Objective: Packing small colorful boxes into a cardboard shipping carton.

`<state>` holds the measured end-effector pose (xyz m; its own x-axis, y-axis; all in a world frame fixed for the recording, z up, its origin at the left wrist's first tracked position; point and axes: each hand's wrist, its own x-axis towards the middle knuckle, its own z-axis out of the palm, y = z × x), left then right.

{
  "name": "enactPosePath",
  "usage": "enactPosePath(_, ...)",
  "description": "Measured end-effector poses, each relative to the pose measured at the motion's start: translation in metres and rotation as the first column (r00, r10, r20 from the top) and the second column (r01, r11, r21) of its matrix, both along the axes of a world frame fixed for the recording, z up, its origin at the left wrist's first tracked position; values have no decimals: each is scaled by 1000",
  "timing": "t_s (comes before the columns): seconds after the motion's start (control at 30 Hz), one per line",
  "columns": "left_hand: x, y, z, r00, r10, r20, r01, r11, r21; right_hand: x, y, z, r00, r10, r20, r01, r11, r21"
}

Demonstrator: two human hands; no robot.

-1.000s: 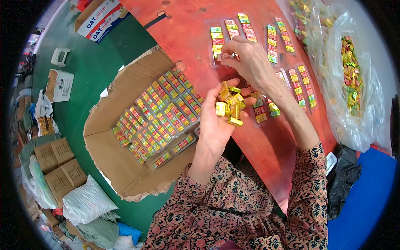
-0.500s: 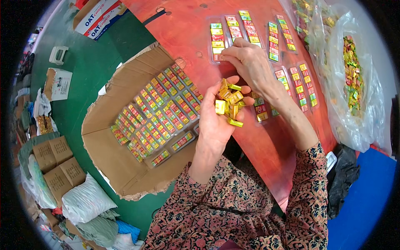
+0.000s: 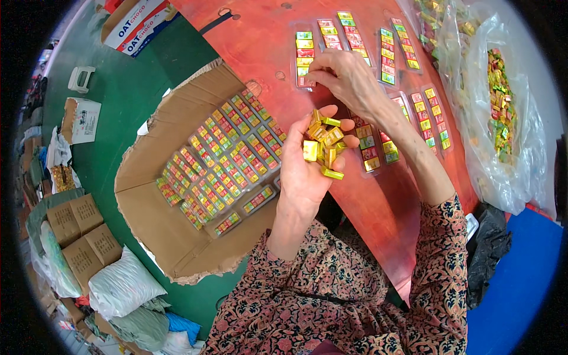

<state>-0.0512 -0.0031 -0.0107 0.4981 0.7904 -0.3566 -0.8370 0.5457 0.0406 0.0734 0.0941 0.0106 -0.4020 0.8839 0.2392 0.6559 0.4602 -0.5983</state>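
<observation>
My left hand (image 3: 300,171) is cupped palm up around several small yellow foil-wrapped blocks (image 3: 332,137). Its fingers curl about the heap. Farther off, my right hand (image 3: 350,77) reaches over the red table with thumb and forefinger pinched together. The fingertips are at the near end of a narrow clear plastic tray (image 3: 305,52) with a row of red, yellow and green blocks. Whether a block is between those fingertips I cannot make out. Similar filled trays lie around this hand, such as one at the far side (image 3: 354,36) and another nearer me (image 3: 368,145), partly under my forearm.
Left of the table stands a torn-edged cardboard box (image 3: 142,219) with many filled trays inside. Clear plastic bags (image 3: 520,177) of loose wrapped blocks lie along the table's right side. Cartons (image 3: 89,242) and a white sack (image 3: 125,284) rest on the green floor.
My right hand has shifted slightly left, staying at the near end of the leftmost tray. The left hand with its yellow blocks is almost unmoved.
</observation>
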Motion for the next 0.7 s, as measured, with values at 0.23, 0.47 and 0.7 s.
enactPosePath(0.23, -1, 0, -2, 999, 4, 37, -4, 1000, 4, -3, 4, -1, 997, -28, 71, 32, 999, -43)
enactPosePath(0.47, 0, 0, 2, 1000, 2, 5, -2, 1000, -23, -4, 6, -2, 994, 0, 111, 3, 999, -32)
enactPosePath(0.7, 0, 0, 0, 1000, 1, 6, -1, 1000, -30, -7, 0, -5, 997, 14, 73, -8, 996, -85)
